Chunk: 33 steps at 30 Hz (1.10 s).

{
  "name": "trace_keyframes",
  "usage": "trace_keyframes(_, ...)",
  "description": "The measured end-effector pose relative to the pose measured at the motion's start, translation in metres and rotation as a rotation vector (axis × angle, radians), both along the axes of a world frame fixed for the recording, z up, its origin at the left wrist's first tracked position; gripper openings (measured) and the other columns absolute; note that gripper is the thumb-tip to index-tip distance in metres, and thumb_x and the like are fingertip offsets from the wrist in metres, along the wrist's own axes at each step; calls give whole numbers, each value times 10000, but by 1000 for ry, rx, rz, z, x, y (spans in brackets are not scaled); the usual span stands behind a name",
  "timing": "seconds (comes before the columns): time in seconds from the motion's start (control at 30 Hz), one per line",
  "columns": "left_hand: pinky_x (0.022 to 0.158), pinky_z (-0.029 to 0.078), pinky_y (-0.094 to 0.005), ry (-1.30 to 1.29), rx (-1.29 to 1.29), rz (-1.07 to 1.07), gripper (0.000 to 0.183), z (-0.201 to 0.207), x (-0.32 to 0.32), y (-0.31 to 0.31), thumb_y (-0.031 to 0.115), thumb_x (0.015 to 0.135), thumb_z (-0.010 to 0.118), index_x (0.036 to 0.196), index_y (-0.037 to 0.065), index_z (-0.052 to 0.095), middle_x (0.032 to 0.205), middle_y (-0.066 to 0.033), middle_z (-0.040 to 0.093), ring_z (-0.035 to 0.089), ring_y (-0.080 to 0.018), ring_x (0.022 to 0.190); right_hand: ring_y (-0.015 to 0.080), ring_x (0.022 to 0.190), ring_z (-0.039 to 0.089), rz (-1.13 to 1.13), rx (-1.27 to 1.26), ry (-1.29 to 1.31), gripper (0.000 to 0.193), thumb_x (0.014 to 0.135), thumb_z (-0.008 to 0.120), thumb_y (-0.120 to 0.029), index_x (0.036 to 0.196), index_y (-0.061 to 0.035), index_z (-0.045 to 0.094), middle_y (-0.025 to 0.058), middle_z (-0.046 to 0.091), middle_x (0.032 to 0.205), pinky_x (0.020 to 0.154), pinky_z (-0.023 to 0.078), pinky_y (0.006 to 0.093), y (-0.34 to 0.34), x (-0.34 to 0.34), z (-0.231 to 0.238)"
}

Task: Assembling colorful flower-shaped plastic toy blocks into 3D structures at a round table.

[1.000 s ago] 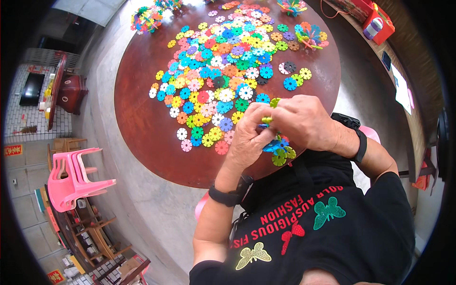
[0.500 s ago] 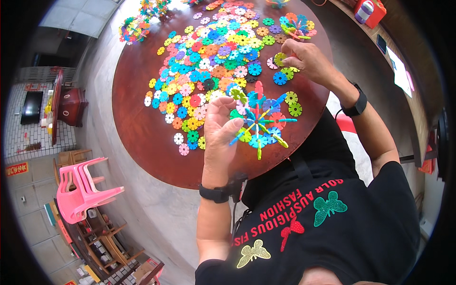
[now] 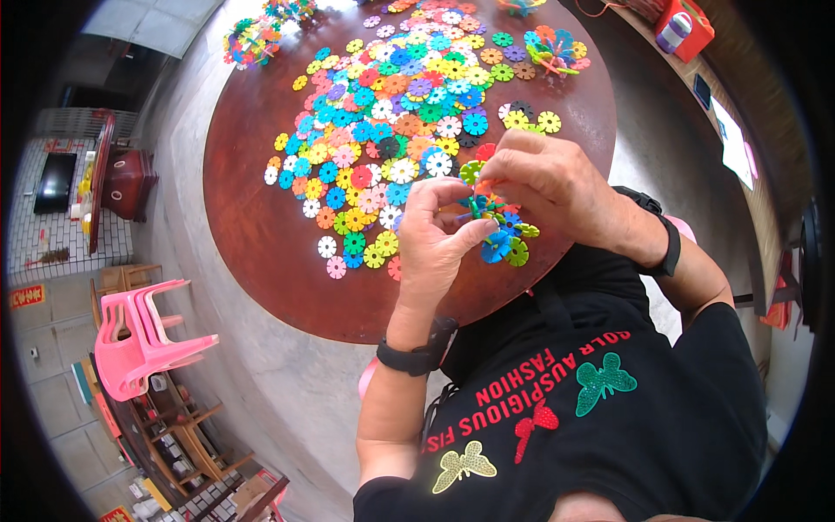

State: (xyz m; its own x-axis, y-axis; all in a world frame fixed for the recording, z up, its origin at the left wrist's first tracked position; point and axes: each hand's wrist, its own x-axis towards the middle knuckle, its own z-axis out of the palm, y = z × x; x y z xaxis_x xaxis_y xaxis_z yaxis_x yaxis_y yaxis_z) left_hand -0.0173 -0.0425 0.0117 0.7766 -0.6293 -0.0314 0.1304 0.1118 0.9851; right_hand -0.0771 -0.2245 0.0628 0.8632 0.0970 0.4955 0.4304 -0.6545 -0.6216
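My left hand [image 3: 432, 230] closes its thumb and fingers on a ball-like cluster of interlocked notched plastic discs [image 3: 497, 246], in blue, green, red and yellow, held above the near part of the round table. My right hand [image 3: 557, 183] is at the cluster's upper side, fingertips pinched together close to the left fingers. The notched disc in that pinch is mostly hidden by the fingers. A yellow-green disc [image 3: 471, 172] shows just beside the right fingertips. Loose flower-shaped discs [image 3: 383, 130] in many colours spread over the table, left of and beyond my hands.
The round brown table [image 3: 261, 252] bears finished-looking disc clusters, one [image 3: 554, 50] at the far right and another [image 3: 252, 43] at the far left. Pink plastic chairs [image 3: 143, 339] stand on the floor at left. A side counter at right holds a phone [image 3: 701, 90] and papers.
My right hand has come from the loose discs at the right to the cluster. My left hand has shifted right, and the cluster has turned and moved slightly right.
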Motion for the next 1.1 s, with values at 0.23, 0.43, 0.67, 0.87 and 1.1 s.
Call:
trace_keyframes(0.23,639,543,-229,-102,42,62,373,-6,-2,-3,59,702,803,1005,13,589,1057,-56,540,632,-118,797,265,671,608,22,-156,48,105,799,640,-86,850,-43,559,82,547,764,547,497,349,5,-7,-5)
trace_keyframes(0.43,608,533,-233,-198,85,79,341,-8,-4,-5,68,715,791,998,25,605,1042,-58,555,632,-114,776,257,710,616,45,-320,33,191,746,626,-70,907,-55,525,79,529,787,552,502,354,10,-12,-1)
trace_keyframes(0.67,774,522,-255,39,-58,-41,375,-15,-10,-9,50,854,664,1207,35,539,1106,-59,548,610,-130,940,262,734,622,37,-329,30,204,739,640,-78,909,-48,533,77,544,800,560,509,358,10,-8,-5)
trace_keyframes(0.87,804,509,-246,169,2,-182,429,-5,-9,-6,52,876,643,1272,44,478,1064,-49,584,599,-114,941,270,737,623,10,-235,103,124,771,646,-76,867,-44,575,88,571,784,579,512,355,4,-2,-14)
trace_keyframes(1.1,725,505,-204,298,-27,-48,453,3,-3,-4,35,803,715,1212,64,522,962,-15,567,581,-65,848,293,729,618,23,8,53,116,815,644,-91,821,-15,557,112,596,770,626,497,378,-2,5,-11)
